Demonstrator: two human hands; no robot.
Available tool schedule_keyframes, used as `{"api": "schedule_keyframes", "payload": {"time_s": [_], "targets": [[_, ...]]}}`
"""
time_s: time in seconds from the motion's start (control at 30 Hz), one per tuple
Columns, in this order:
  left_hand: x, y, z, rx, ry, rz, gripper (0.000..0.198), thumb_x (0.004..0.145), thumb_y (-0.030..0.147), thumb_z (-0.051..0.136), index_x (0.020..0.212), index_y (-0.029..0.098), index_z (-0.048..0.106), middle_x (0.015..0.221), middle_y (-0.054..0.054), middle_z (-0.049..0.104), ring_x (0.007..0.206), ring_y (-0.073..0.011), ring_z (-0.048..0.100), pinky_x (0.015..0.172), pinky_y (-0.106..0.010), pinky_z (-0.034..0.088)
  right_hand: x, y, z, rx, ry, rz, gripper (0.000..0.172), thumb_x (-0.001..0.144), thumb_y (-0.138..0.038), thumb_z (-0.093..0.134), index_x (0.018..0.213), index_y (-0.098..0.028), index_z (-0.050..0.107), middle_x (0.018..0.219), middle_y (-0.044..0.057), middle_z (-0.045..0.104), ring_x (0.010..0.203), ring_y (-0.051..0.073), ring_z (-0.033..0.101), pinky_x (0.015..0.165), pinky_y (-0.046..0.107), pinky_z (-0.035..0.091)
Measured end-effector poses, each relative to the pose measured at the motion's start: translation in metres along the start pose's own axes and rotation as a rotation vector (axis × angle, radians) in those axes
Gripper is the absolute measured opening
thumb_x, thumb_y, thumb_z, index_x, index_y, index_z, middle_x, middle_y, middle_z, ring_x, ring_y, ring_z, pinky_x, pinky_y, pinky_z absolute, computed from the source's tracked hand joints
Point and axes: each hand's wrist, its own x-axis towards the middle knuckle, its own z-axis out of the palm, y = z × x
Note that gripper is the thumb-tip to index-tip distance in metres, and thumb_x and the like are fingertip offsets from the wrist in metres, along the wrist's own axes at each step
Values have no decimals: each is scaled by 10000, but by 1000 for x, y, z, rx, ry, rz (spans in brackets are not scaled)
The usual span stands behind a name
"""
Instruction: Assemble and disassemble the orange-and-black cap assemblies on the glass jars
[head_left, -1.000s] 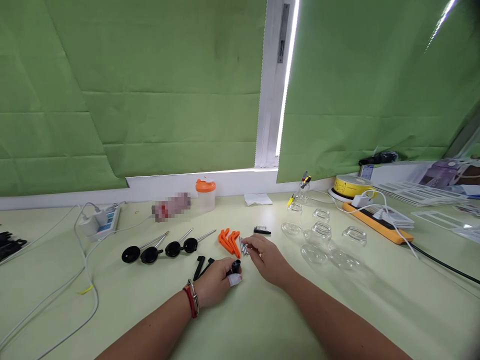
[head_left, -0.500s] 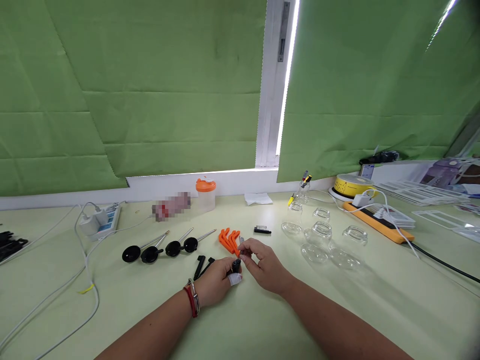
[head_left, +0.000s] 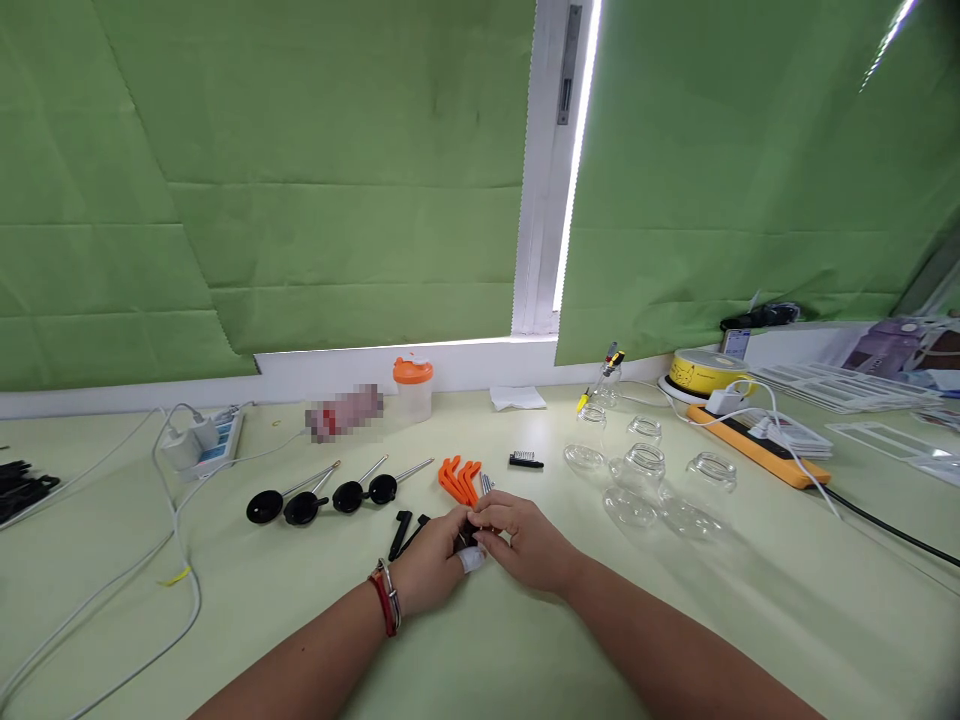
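Observation:
My left hand [head_left: 431, 568], with white tape on the thumb, is closed around a small black part [head_left: 468, 536] low over the table. The fingertips of my right hand [head_left: 531, 545] are pinched together against that part; whatever they hold is hidden. Just beyond my hands lie orange curved handles [head_left: 459, 480] and short metal pins [head_left: 487, 483]. Black L-shaped pieces [head_left: 400, 535] rest beside my left hand. Farther right, small springs [head_left: 523, 456] lie by a black stick-like piece [head_left: 526, 464]. Black round discs with metal rods [head_left: 302, 508] lie to the left.
Several clear glass jars [head_left: 643, 470] stand on the right, before an orange power strip [head_left: 757, 445]. A cup with an orange lid [head_left: 414, 390] and folded paper [head_left: 517, 398] are at the back. White cables [head_left: 191, 580] trail down the left.
My right hand has moved slightly left and down, bringing its fingertips onto the black part in my left hand. The metal pins behind now show more clearly.

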Motion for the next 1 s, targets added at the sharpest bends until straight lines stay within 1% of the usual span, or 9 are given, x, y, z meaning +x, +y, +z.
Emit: {"api": "schedule_keyframes", "payload": {"time_s": [0.1, 0.23, 0.43, 0.57, 0.67, 0.73, 0.83, 0.9, 1.0], "targets": [[-3, 1, 2, 22, 53, -6, 279, 756, 197, 528, 1030, 186, 476, 865, -22, 600, 755, -154, 533, 684, -254, 413, 0, 1, 4, -66, -63, 1, 176, 815, -95, 465, 789, -183, 614, 860, 45, 608, 797, 148, 562, 727, 271, 455], [-3, -1, 3, 39, 73, -11, 322, 739, 126, 496, 1049, 200, 445, 841, -6, 586, 740, -145, 526, 660, -244, 402, 1, 2, 6, -99, -86, 11, 196, 843, -105, 430, 772, -175, 599, 859, 47, 605, 812, 148, 562, 738, 269, 452], [0, -6, 2, 159, 131, -70, 101, 736, 184, 526, 819, 182, 468, 755, 11, 545, 671, -128, 464, 605, -236, 370, 1, 3, 3, -106, -103, 25, 199, 859, -116, 416, 806, -173, 599, 877, 44, 604, 833, 144, 552, 755, 261, 445], [0, -5, 1, 366, 185, -138, 80, 738, 215, 526, 777, 184, 464, 742, 6, 512, 662, -138, 446, 585, -244, 355, 1, 8, 3, -142, -122, 72, 202, 851, -120, 422, 801, -172, 610, 866, 44, 604, 803, 141, 553, 742, 259, 446], [-1, 0, 0, 514, 144, -90, 46, 804, 204, 437, 815, 178, 474, 851, -38, 527, 736, -158, 489, 647, -264, 387, 2, 16, 2, -205, -88, 161, 186, 836, -137, 443, 831, -176, 625, 882, 49, 610, 829, 157, 554, 770, 283, 446], [0, 2, -2, 632, 77, -66, 122, 822, 148, 370, 844, 170, 488, 905, -62, 534, 767, -166, 516, 677, -274, 398, 3, 27, -2, -262, -17, 248, 188, 826, -146, 453, 876, -174, 632, 938, 63, 610, 885, 176, 549, 822, 309, 437], [1, 3, -3, 838, -16, -94, 228, 777, 57, 344, 880, 171, 512, 921, -67, 556, 746, -173, 543, 644, -277, 395, 3, 50, -12, -361, 114, 401, 250, 795, -135, 473, 992, -145, 627, 1103, 103, 578, 1034, 214, 505, 918, 339, 397], [2, 2, -5, 948, -46, -90, 269, 743, 30, 358, 893, 175, 528, 911, -65, 578, 755, -188, 546, 630, -283, 389, 1, 66, -21, -417, 133, 475, 334, 786, -120, 465, 1090, -132, 602, 1195, 111, 543, 1122, 229, 453, 972, 352, 357], [3, 1, -7, 1026, -35, 0, 271, 728, 19, 381, 872, 176, 549, 873, -61, 603, 801, -210, 528, 681, -312, 388, -2, 86, -29, -447, 116, 528, 420, 778, -111, 454, 1186, -115, 550, 1267, 109, 504, 1178, 231, 409, 1002, 353, 324]]}}
